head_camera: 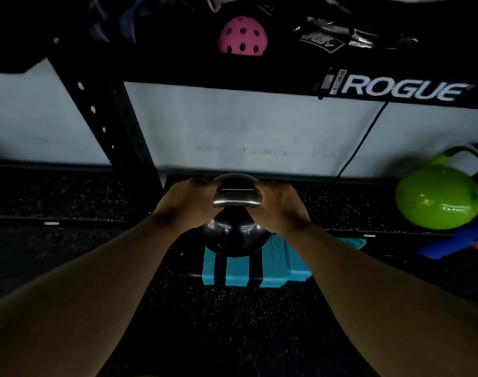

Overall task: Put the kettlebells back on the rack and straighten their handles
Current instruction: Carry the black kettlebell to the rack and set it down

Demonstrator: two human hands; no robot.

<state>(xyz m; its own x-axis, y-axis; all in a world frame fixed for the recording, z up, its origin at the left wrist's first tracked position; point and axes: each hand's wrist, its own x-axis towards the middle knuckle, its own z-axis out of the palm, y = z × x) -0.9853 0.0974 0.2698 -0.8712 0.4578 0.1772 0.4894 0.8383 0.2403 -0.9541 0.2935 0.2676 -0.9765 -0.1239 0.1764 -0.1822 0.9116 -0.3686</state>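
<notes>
A black kettlebell point(233, 235) with a bare steel handle hangs in the middle of the head view, just in front of the rack's low shelf point(83, 197). My left hand point(189, 202) grips the left side of its handle and my right hand point(278, 205) grips the right side. The bell's round body shows below my hands, over the shelf's front edge. A green kettlebell point(436, 200) rests on the same shelf at the far right, tipped over with its handle pointing up and right.
The black rack has a slanted upright point(102, 115) at left and a lettered upper beam point(403, 89). A pink perforated ball point(242, 36) sits on the upper shelf. A teal block point(257, 268) lies on the dark speckled floor under the bell; blue and orange items point(461, 240) are at right.
</notes>
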